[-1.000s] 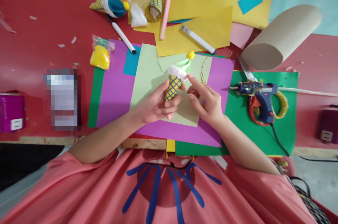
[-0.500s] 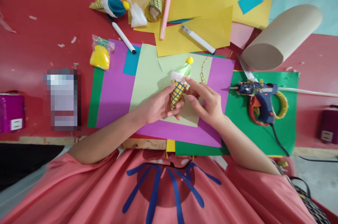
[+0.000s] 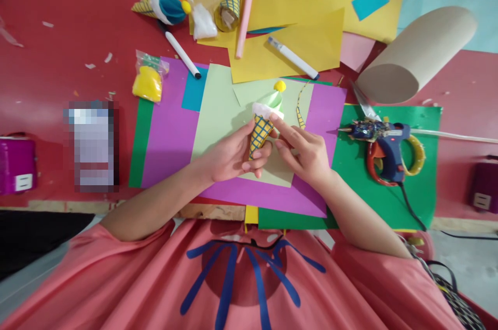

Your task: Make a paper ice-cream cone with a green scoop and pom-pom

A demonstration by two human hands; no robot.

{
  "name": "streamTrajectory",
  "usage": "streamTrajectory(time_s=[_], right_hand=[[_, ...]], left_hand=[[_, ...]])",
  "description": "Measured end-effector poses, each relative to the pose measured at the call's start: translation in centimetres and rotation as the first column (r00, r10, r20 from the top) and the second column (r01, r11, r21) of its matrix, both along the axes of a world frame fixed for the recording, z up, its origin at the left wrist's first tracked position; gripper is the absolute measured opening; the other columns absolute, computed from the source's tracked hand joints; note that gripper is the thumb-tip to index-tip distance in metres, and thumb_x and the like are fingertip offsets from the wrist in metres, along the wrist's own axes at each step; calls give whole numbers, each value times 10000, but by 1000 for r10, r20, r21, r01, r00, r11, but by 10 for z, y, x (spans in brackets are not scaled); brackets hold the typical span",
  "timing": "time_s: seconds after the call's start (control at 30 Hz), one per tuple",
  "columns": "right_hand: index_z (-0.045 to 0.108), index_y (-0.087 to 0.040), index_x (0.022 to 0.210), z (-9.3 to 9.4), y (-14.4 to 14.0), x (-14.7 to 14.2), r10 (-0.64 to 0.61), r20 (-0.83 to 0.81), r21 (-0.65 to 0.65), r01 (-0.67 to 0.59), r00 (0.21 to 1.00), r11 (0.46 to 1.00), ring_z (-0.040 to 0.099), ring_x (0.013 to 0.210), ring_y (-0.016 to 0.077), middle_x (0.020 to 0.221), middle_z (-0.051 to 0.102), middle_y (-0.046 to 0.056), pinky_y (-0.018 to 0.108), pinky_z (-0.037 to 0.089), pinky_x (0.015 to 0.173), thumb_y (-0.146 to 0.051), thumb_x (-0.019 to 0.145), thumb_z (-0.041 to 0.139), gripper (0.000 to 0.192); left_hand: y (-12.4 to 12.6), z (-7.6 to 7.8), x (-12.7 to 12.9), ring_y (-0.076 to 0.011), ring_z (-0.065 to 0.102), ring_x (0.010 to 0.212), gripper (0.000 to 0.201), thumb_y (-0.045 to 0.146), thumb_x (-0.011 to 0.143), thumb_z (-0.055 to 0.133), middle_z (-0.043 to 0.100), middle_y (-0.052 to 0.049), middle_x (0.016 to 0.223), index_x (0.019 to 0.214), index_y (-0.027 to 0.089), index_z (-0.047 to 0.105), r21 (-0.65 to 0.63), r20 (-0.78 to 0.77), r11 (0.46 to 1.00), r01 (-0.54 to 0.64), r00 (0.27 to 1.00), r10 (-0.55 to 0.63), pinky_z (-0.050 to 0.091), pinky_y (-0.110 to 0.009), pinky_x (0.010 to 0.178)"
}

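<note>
My left hand (image 3: 237,151) is closed round a paper ice cream cone (image 3: 259,135), yellow with a blue criss-cross pattern, tilted with its tip toward me. The cone has a white fluffy band (image 3: 264,110), a pale green swirled top (image 3: 274,99) and a yellow ball (image 3: 279,86) at the end. My right hand (image 3: 305,151) is beside it, its stretched index fingertip touching the white band and its thumb apart; its other fingers are partly hidden. Under both hands lies a pale green sheet (image 3: 218,112) on a purple sheet (image 3: 171,138).
On the right are a glue gun (image 3: 385,143), scissors (image 3: 363,101) and a cardboard tube (image 3: 420,55). A finished blue-topped cone (image 3: 167,5), a patterned cone (image 3: 232,0) on a tape roll (image 3: 226,18), markers (image 3: 293,57) and a yellow clay bag (image 3: 148,83) lie farther back. A blurred-out phone (image 3: 93,146) is left.
The cone has tilted slightly in my left hand, its tip shifting a little left. My right index fingertip has slid slightly left along the white band.
</note>
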State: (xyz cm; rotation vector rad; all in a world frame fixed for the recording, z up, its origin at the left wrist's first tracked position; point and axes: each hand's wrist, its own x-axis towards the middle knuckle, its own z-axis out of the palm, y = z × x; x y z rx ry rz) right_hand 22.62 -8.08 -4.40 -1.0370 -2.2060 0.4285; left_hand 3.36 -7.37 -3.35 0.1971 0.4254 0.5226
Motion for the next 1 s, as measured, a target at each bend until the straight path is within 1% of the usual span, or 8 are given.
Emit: streamTrajectory(time_s=[0.2, 0.37, 0.47, 0.53, 0.6, 0.67, 0.73, 1.0], right_hand=[[523, -174, 1378, 1, -3, -1, 19, 18, -19, -19, 1000, 1000, 547, 575, 106, 708, 631, -11, 224, 433, 536, -203, 970, 447, 415], [555, -132, 1337, 2, -3, -3, 66, -2, -49, -66, 998, 997, 587, 594, 116, 711, 650, 8, 227, 462, 560, -195, 980, 434, 382], [542, -153, 1348, 3, -3, -2, 139, -72, -45, -142, 988, 989, 566, 572, 113, 699, 631, -4, 227, 455, 544, -174, 977, 429, 389], [518, -187, 1372, 2, -3, -1, 153, -143, -38, -159, 978, 986, 551, 563, 105, 711, 629, -12, 221, 459, 544, -174, 973, 431, 409], [476, -205, 1410, 2, -4, -1, 94, -172, -45, -103, 981, 994, 544, 564, 101, 735, 637, -13, 219, 475, 559, -175, 967, 441, 446], [446, -202, 1437, 1, -4, -1, 12, -143, -52, -20, 990, 998, 539, 562, 99, 730, 636, -13, 219, 481, 562, -168, 961, 450, 478], [445, -189, 1441, 1, -3, -2, -27, -94, -46, 23, 995, 999, 538, 555, 96, 714, 632, -15, 212, 474, 551, -162, 959, 445, 483], [365, -180, 1490, 0, -4, -4, -1, -15, 1, 1, 1000, 1000, 594, 582, 108, 739, 664, -5, 217, 493, 571, -160, 958, 447, 538]], left_hand=[[1, 1, -3, -55, 478, 399, 456, 451, 1011, 301, 553, 27, 623, 972, 175, 662, -10, 31, 1000, 14, 999, -14, 581, -242, 514], [2, 2, -3, -65, 486, 398, 481, 485, 1002, 298, 557, 21, 612, 899, 181, 656, -7, 42, 1000, 27, 999, -27, 582, -260, 510], [2, 1, -3, -54, 444, 363, 524, 516, 999, 277, 527, 32, 575, 894, 169, 656, -19, 21, 1000, 10, 1000, -9, 568, -245, 490], [2, 0, -4, -42, 399, 332, 553, 510, 1007, 235, 494, 46, 546, 912, 168, 659, -38, 8, 999, -8, 1000, 8, 553, -227, 477], [2, 0, -4, -39, 368, 312, 576, 498, 1013, 195, 472, 53, 527, 931, 170, 662, -62, -1, 998, -13, 1000, 13, 539, -216, 462], [3, 1, -5, -43, 363, 303, 598, 499, 1013, 169, 460, 53, 513, 935, 167, 661, -89, -12, 996, -7, 1000, 6, 517, -205, 436], [4, 2, -5, -48, 362, 293, 621, 499, 1012, 145, 455, 50, 501, 929, 162, 660, -114, -29, 993, -9, 1000, 6, 490, -195, 405], [5, 7, -2, -52, 309, 255, 683, 468, 1018, 83, 459, 44, 492, 904, 148, 675, -137, -61, 990, -12, 998, 4, 462, -205, 363]])
